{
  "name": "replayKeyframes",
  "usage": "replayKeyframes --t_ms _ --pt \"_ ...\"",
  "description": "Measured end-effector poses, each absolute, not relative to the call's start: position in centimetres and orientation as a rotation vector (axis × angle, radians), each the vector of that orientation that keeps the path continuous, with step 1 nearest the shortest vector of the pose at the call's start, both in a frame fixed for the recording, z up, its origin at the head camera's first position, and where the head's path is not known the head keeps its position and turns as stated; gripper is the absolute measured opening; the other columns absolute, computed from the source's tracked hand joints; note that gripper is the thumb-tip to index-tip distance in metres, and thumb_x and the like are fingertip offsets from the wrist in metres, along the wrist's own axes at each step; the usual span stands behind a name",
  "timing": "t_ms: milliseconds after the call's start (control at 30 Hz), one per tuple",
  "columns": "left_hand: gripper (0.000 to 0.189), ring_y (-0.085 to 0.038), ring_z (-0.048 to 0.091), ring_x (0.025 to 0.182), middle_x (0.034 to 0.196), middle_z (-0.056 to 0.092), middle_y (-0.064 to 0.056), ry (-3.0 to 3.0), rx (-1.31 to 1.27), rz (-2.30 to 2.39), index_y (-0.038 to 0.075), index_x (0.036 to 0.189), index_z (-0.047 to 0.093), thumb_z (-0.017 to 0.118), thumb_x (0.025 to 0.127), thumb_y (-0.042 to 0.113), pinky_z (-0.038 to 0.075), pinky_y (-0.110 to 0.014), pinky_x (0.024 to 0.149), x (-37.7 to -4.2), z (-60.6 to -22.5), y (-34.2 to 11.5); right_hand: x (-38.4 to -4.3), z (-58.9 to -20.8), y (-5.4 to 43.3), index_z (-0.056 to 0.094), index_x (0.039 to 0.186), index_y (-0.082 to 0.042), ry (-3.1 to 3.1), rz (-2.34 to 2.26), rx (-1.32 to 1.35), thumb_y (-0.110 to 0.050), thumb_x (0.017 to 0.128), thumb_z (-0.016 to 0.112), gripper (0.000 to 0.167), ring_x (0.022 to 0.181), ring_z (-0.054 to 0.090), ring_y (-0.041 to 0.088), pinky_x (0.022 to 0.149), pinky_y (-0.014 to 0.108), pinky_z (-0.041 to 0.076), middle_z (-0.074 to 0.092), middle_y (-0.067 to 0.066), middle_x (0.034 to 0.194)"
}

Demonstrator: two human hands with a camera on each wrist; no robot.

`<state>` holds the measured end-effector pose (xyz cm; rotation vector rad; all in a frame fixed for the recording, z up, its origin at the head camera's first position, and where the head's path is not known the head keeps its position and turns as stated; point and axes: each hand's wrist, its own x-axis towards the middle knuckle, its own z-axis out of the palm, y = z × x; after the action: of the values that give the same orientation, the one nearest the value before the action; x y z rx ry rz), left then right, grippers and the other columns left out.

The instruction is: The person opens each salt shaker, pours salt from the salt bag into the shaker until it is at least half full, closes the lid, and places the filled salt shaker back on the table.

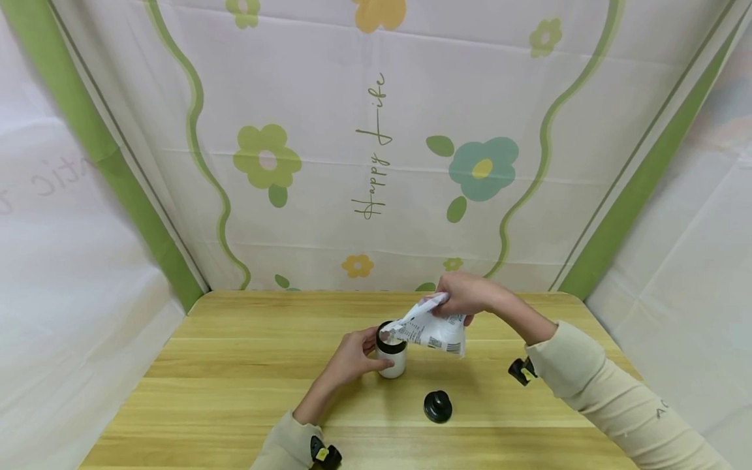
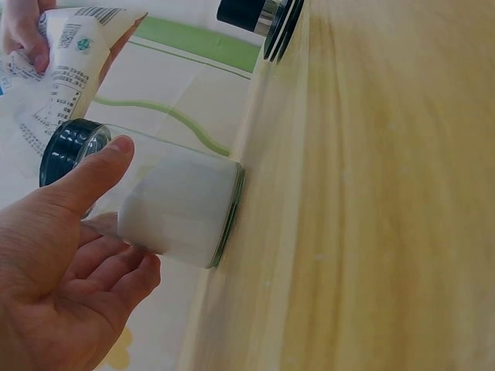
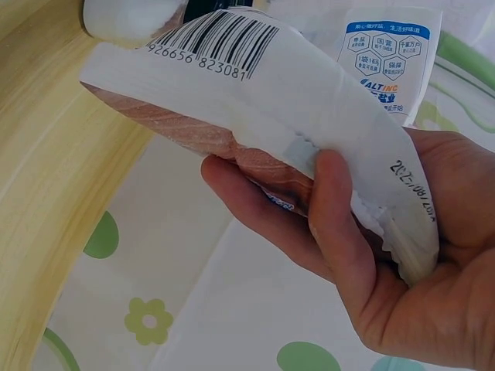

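Cream sleeves [image 1: 282, 450] end in broad cuffs [image 1: 564, 359]; black wrist devices [image 1: 518, 371] bear yellow patches [image 1: 322, 454]; dark marks [image 1: 662, 409], probably letters, sit on the right sleeve [image 1: 617, 398].

The bag [image 1: 425, 328] is white, the jar's rim [image 1: 392, 348] black, the table [image 1: 235, 372] yellow and wood-grained.

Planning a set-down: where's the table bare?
Widest: table left of the left hand, out to the left edge. Smaller: between the black lid and right sleeve. Crowded: the jar, with the left hand around it and the right hand holding the bag at its mouth.
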<state>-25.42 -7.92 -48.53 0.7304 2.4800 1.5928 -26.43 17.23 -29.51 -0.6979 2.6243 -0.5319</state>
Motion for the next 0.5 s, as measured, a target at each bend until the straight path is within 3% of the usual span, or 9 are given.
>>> replayKeyframes --t_ms 500 --pt "0.066 -0.028 0.062 0.126 0.134 0.064 -0.015 2.476 0.733 1.594 0.001 0.136 0.057 0.085 0.08 0.021 0.053 -0.035 0.105 -25.54 -48.71 -7.9 -26.5 -29.48 17.29 0.074 0.088 -0.001 2.621 -0.533 -0.704 -0.008 0.09 0.07 0.009 0.056 0.066 0.013 0.047 0.028 0.06 0.071 0.006 0.073"
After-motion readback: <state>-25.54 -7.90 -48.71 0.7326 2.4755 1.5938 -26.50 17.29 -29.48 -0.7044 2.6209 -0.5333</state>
